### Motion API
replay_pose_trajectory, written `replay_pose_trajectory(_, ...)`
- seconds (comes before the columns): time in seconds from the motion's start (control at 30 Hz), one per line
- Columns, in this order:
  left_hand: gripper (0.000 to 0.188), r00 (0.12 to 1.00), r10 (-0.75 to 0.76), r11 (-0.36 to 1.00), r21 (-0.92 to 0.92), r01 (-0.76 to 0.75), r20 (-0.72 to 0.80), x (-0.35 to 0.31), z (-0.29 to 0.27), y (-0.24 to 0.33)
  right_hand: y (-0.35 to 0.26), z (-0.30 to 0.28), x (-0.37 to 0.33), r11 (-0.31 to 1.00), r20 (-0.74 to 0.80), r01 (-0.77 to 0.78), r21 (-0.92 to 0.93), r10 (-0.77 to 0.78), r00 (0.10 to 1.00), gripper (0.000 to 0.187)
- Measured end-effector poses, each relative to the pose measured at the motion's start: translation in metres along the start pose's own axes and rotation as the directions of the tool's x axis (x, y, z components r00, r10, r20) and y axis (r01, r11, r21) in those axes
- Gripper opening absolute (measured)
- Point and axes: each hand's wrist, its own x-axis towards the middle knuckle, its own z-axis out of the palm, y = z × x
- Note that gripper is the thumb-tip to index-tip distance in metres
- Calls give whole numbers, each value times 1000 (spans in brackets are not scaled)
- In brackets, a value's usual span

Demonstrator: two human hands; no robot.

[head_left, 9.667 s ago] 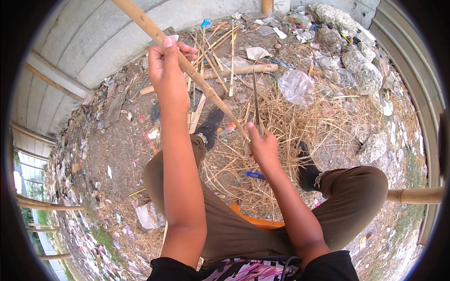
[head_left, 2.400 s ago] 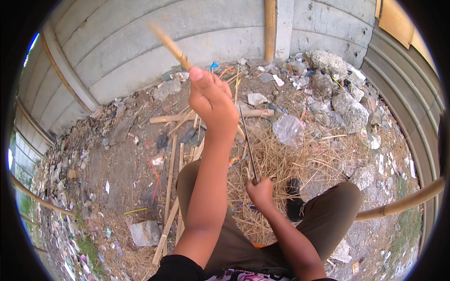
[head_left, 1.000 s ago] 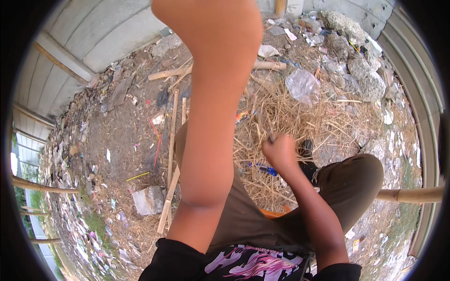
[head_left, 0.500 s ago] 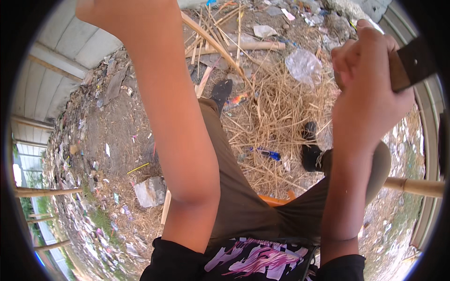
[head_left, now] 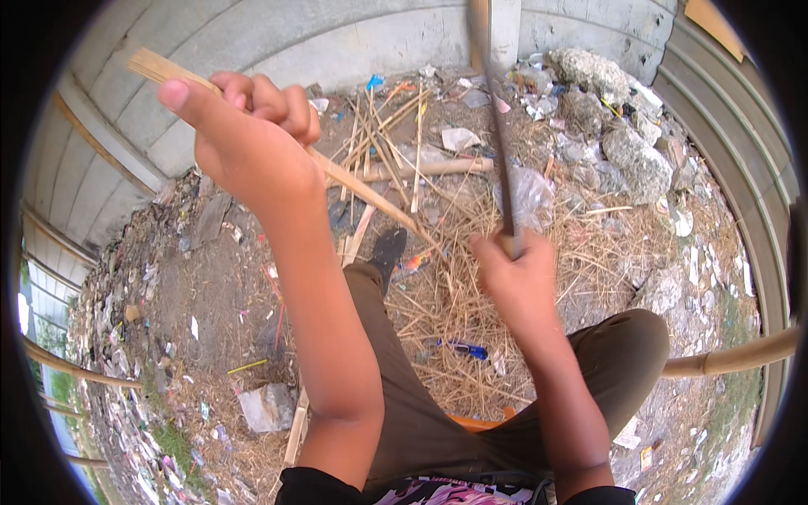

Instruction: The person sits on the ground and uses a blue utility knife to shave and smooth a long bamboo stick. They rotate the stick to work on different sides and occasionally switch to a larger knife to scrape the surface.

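My left hand, raised at the upper left, is closed around a long split bamboo strip. The strip's pale, splintered top end sticks out past the thumb, and its other end slants down to the shavings on the ground. My right hand grips the short handle of a machete whose dark, narrow blade points up and away, apart from the strip. The blade's upper part is blurred. Below both hands lies a heap of bamboo shavings.
Thin bamboo strips and a bamboo pole lie ahead. A small blue object rests on the shavings between my legs. Rubble stands at the right, near corrugated sheeting. A concrete wall rises behind. Another bamboo pole juts in from the right.
My right hand has swung left and down with the machete, its blade now pointing away. My left hand, cut off at the top edge before, is now fully visible with the bamboo strip.
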Motion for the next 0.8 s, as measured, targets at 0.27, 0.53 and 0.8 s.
replay_pose_trajectory(0.27,60,999,6,1000,-8,-6,44,-12,17,-9,108,38,-14,956,33,145,-254,-142,989,26)
replay_pose_trajectory(0.53,62,996,-65,977,-198,75,52,-4,-35,11,30,10,-10,443,806,-834,328,330,492,26)
replay_pose_trajectory(0.8,64,997,48,999,-17,-49,-65,-8,-17,11,-15,37,-11,889,-318,432,155,-369,873,29)
